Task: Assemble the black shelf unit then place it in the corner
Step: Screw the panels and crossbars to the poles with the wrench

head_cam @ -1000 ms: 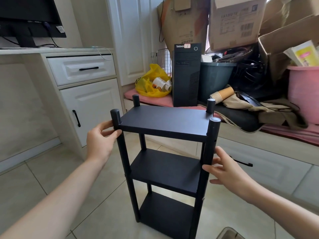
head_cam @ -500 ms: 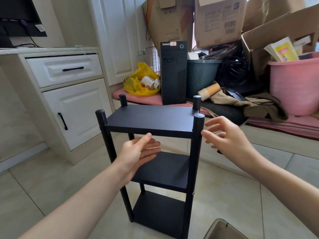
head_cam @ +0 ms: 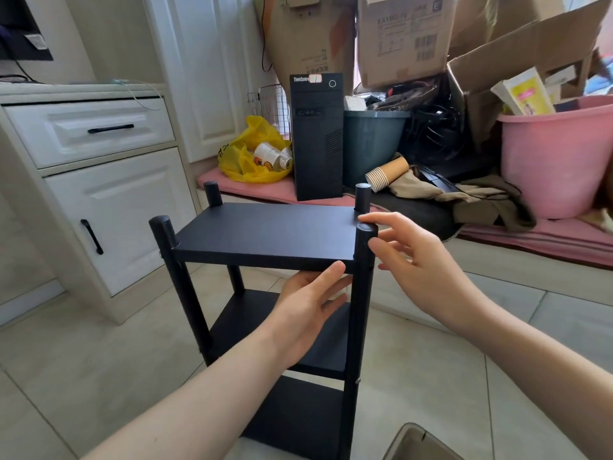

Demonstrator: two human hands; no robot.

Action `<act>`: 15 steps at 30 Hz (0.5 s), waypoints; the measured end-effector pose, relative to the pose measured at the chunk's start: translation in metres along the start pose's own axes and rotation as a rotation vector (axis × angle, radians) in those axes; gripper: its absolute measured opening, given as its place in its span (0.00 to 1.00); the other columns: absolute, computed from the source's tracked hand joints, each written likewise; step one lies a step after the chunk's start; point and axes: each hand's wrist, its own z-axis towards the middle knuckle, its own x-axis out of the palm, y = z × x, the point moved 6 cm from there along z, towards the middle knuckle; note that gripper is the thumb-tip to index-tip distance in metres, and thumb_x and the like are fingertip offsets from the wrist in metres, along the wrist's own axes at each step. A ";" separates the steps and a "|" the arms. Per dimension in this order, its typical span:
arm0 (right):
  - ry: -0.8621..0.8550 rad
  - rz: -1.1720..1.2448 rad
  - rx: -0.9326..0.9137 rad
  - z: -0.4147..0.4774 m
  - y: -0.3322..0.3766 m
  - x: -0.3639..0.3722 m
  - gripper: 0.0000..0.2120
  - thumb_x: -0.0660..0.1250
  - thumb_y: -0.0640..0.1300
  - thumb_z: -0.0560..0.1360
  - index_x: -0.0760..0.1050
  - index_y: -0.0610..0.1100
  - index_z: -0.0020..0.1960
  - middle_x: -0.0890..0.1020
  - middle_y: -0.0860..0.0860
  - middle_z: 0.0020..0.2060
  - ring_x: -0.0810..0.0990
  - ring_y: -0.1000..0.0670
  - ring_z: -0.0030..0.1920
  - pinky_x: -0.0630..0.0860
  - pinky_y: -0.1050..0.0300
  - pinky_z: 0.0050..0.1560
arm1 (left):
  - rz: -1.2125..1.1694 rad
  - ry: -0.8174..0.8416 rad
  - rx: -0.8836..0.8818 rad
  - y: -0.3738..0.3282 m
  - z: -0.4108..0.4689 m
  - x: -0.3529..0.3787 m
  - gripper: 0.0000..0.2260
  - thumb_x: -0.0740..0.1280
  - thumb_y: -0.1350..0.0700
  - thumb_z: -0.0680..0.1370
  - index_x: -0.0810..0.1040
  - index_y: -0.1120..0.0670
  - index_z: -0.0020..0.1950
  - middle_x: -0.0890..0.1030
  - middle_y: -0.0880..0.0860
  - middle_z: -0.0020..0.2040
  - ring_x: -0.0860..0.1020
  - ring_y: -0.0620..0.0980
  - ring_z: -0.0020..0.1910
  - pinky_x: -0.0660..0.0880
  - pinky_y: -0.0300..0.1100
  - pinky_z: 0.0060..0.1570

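Note:
The black shelf unit (head_cam: 265, 237) stands upright on the tiled floor in front of me, with three boards and four round posts. My left hand (head_cam: 308, 303) reaches under the top board near the front right post, fingers straight, thumb tip at the board's front edge. My right hand (head_cam: 414, 260) hovers just right of that post (head_cam: 363, 260), fingers spread and slightly bent, fingertips close to the post's cap. Neither hand grips anything.
A white cabinet (head_cam: 109, 200) with black handles stands at the left. Behind the shelf are a black computer tower (head_cam: 316, 137), a yellow bag (head_cam: 255, 154), a dark bin (head_cam: 371, 144), cardboard boxes (head_cam: 408, 38) and a pink tub (head_cam: 557, 161) on a pink mat. A container rim (head_cam: 418, 443) shows at the bottom.
My left hand has let go of the front left post and moved right, under the top board. My right hand has left the front right post and risen to its cap.

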 end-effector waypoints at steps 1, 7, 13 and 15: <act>0.002 -0.004 -0.006 0.001 -0.001 0.000 0.15 0.64 0.44 0.81 0.74 0.58 0.65 0.80 0.60 0.46 0.80 0.58 0.50 0.80 0.53 0.56 | -0.002 0.009 0.011 -0.001 0.001 0.002 0.20 0.72 0.47 0.77 0.80 0.58 0.64 0.83 0.56 0.64 0.79 0.54 0.66 0.67 0.58 0.73; 0.031 0.018 -0.039 -0.002 -0.003 -0.001 0.17 0.65 0.41 0.80 0.74 0.59 0.64 0.82 0.58 0.47 0.80 0.60 0.53 0.75 0.71 0.50 | -0.002 0.084 0.072 -0.006 0.004 0.012 0.18 0.69 0.52 0.80 0.79 0.60 0.67 0.82 0.59 0.64 0.79 0.56 0.66 0.74 0.53 0.69; 0.027 -0.002 -0.052 -0.007 0.000 -0.005 0.16 0.65 0.42 0.80 0.74 0.59 0.63 0.83 0.59 0.48 0.80 0.62 0.53 0.73 0.74 0.50 | -0.035 0.090 0.095 -0.009 0.005 0.013 0.16 0.71 0.54 0.77 0.82 0.59 0.63 0.83 0.60 0.62 0.81 0.59 0.63 0.79 0.48 0.60; 0.026 -0.012 -0.052 -0.008 0.000 -0.006 0.15 0.65 0.43 0.80 0.74 0.58 0.64 0.84 0.58 0.48 0.81 0.62 0.51 0.74 0.72 0.50 | -0.029 0.099 0.093 -0.010 0.004 0.013 0.12 0.71 0.55 0.77 0.85 0.55 0.59 0.84 0.60 0.61 0.81 0.58 0.62 0.80 0.47 0.58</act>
